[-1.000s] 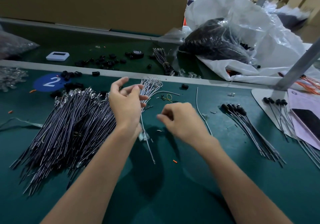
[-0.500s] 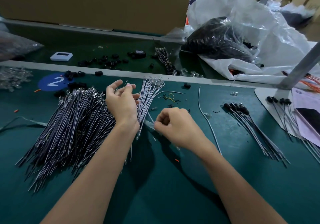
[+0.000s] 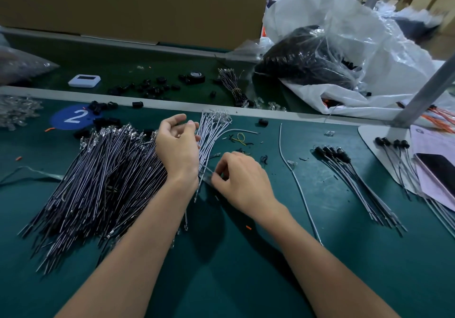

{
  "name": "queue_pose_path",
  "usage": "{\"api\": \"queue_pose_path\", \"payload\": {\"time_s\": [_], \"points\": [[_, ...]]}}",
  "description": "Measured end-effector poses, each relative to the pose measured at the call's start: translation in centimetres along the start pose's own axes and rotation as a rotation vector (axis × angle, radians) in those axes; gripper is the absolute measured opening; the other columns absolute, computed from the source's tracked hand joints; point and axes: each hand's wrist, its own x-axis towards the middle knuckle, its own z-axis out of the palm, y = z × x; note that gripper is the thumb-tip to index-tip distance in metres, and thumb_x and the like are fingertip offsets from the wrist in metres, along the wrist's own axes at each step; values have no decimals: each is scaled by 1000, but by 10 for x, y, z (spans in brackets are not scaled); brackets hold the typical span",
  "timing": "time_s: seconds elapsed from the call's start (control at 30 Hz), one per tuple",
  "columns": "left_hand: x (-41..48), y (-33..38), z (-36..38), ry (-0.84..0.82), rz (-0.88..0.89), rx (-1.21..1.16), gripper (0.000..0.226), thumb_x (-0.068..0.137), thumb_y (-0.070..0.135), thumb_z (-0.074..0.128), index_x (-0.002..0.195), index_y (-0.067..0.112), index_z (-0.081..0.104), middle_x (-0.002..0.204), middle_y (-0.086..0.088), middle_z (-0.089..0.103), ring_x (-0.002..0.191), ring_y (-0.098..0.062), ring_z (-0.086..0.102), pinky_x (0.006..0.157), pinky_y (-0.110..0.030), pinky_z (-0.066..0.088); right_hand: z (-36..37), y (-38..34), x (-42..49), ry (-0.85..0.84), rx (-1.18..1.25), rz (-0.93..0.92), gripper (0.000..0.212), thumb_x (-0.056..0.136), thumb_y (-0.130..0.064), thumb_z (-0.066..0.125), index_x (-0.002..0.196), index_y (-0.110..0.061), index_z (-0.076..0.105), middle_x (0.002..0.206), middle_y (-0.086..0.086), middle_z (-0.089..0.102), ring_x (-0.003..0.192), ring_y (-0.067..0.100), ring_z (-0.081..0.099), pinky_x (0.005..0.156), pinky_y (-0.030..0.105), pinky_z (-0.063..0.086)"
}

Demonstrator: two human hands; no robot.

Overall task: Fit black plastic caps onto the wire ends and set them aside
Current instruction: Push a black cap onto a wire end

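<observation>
Right hand point(image 3: 242, 182) sits low on the green bench mat point(image 3: 246, 280), its fingers curled together and its fingertips point(image 3: 215, 178) pinching at a strip of clear film or tape that crosses the lower part of a small bundle of pale wires point(image 3: 209, 140). Whether a wire is also caught in that pinch cannot be told. The left hand point(image 3: 178, 148) hovers just left of the same bundle, fingers half curled and loosely spread, thumb side up; it may be cradling a few strands, but the grip is hidden behind its own back.

The bundle lies between the two hands and touches both. Its long axis runs from near the person up and slightly right toward the far edge of the mat, with the clear-tipped ends fanned out at the far end, pointing away. The left hand is nearer those ends; the right hand is nearer the lower stretch. Any capping would have to happen at that far end, so a wire likely needs drawing out along its own length first.

To the left spreads the big pile of dark uncapped wires point(image 3: 98, 184), lying on much the same slant. Loose black caps point(image 3: 103, 107) sit beyond it near the blue number sticker point(image 3: 71, 118), closer to the left hand. Finished capped wires point(image 3: 354, 182) lie well off to the right, caps at the far end.
</observation>
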Motion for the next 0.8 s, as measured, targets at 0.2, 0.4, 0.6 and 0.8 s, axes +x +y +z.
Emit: {"api": "queue_pose_path", "payload": {"time_s": [0.2,0.4,0.6,0.8], "points": [[6,10,-10,-9,306,464,19,92,18,65,109,23,60,89,9,66,78,-14,65,71,-36,57,-11,29,9,192,333,201,6,91,-18,63,86,-19,60,74,-8,64,71,10,59,68,18,45],[36,44,-48,-110,229,1557,18,80,23,79,93,17,69,78,-6,56,75,-28,52,66,-34,40,-16,32,10,370,455,156,6,91,-9,66,93,-15,66,73,-14,62,65,-8,56,60,5,41],[38,41,-54,-226,114,1572,31,73,37,84,89,14,72,68,-4,50,73,-26,49,67,-35,40,-13,31,9,363,399,110,6,91,-7,64,94,-11,68,72,-14,60,65,-6,55,61,5,40],[39,44,-52,-225,92,1475,13,77,15,81,86,10,73,73,-6,60,59,-18,45,64,-33,39,-18,31,8,416,433,115,6,92,-7,63,94,-10,68,73,-12,61,67,-9,56,61,5,42]]}}
